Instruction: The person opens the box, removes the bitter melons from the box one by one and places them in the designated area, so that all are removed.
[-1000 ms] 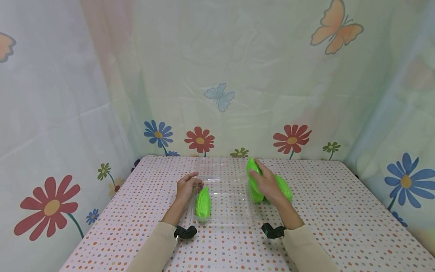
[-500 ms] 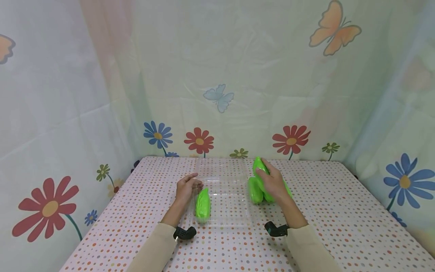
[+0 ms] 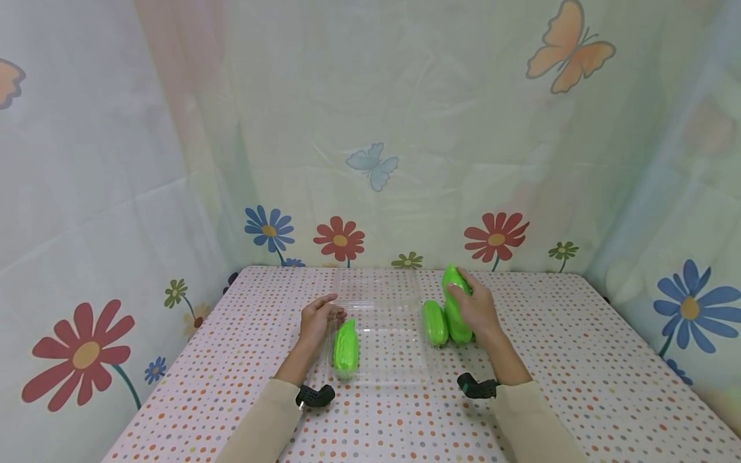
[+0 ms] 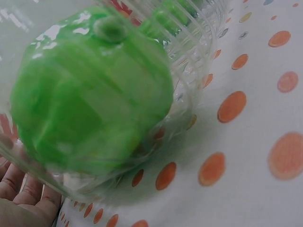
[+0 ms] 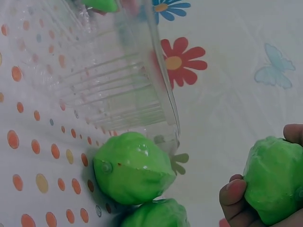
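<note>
A clear plastic box (image 3: 382,376) stands in the middle of the table. One glossy, lumpy green bitter melon (image 3: 346,350) lies inside along its left wall. My left hand (image 3: 315,319) rests at the outside of that wall, fingers loosely bent; in the left wrist view its fingers (image 4: 31,191) show beside the plastic. My right hand (image 3: 477,312) grips another bitter melon (image 3: 453,283), pointed tip away from me, right of the box. Two more lie on the table there: one bitter melon (image 5: 132,168) beside the box and a second bitter melon (image 5: 158,215) next to it, partly hidden in the head view.
The table (image 3: 382,427) has a dotted cloth. A hanging curtain (image 3: 451,161) with printed flowers and butterflies encloses the back and sides. The box's transparent lid part (image 3: 376,283) extends toward the back edge. A small black camera (image 3: 476,386) sits at the right wrist.
My right hand has moved to the right with its bitter melon, away from the box. A bitter melon lying beside the box has come into full view. The left hand has stayed put.
</note>
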A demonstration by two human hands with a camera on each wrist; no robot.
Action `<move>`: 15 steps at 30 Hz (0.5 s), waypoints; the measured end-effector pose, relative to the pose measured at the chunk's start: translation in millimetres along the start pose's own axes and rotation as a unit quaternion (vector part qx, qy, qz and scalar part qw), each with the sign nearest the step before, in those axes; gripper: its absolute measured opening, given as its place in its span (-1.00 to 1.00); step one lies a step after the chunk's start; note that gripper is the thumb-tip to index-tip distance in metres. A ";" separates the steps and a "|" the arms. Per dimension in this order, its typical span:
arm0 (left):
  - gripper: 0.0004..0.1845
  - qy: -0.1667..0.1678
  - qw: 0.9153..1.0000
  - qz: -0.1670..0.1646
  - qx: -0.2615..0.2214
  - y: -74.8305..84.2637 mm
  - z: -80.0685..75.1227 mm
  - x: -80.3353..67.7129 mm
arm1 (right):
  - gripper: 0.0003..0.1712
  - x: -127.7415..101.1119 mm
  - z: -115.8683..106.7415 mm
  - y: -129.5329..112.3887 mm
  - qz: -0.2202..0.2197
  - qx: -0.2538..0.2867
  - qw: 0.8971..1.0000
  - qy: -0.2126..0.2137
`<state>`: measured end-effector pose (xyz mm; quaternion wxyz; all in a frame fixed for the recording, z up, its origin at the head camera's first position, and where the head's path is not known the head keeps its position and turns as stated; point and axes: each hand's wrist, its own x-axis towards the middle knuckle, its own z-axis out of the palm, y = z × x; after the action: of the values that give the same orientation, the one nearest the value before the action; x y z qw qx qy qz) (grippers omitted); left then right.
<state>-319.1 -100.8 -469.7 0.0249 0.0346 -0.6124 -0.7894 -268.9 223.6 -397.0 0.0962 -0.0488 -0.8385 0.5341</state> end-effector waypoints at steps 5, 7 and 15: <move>-0.51 -0.001 1.000 0.003 -0.003 -0.5 0.3 0.6 | -0.23 1.2 -3.7 3.4 0.001 0.012 1.000 0.017; -0.52 -0.006 1.000 0.006 -0.009 -0.5 0.1 0.3 | -0.24 1.7 -5.5 5.7 -0.003 0.017 1.000 0.022; -0.54 -0.015 1.000 0.011 -0.013 -0.4 0.1 -0.8 | -0.23 2.4 -12.5 8.7 -0.005 0.032 0.999 0.038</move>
<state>-318.3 -100.5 -470.0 0.0250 0.0155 -0.6030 -0.7972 -268.8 238.9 -399.5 0.1324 -0.0620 -0.8172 0.5575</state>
